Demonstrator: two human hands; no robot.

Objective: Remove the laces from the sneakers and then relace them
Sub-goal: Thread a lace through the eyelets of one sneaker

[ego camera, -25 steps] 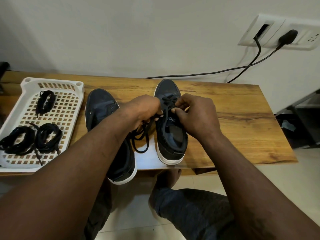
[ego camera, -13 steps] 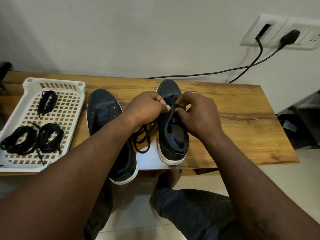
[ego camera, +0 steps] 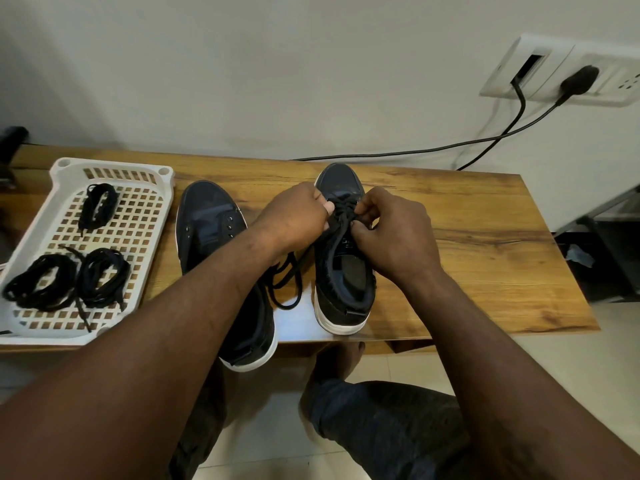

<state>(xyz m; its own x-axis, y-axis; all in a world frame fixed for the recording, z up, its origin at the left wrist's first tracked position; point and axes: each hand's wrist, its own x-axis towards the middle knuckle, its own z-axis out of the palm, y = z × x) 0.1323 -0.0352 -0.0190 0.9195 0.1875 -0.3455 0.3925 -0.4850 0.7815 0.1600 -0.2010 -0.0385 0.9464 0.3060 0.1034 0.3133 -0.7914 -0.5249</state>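
A dark navy sneaker with a white sole stands toe-away on the wooden worktop, just right of centre. Its black lace crosses the eyelets nearest the toe. Both hands work over those eyelets. The left hand has its fingers curled and pinches the lace at the shoe's 10 o'clock, while the right hand pinches it between thumb and fingers at 2 o'clock. A slack length of lace trails off at 8 o'clock and loops on the worktop.

Beyond that loop, at 9 o'clock, lies the matching second sneaker, eyelets showing, heel overhanging the near edge. Farther out at 9 o'clock sits a white perforated tray holding three bundles of black laces. One small coil lies at its 12 o'clock end, and two larger coils lie side by side, touching, toward 6 o'clock.
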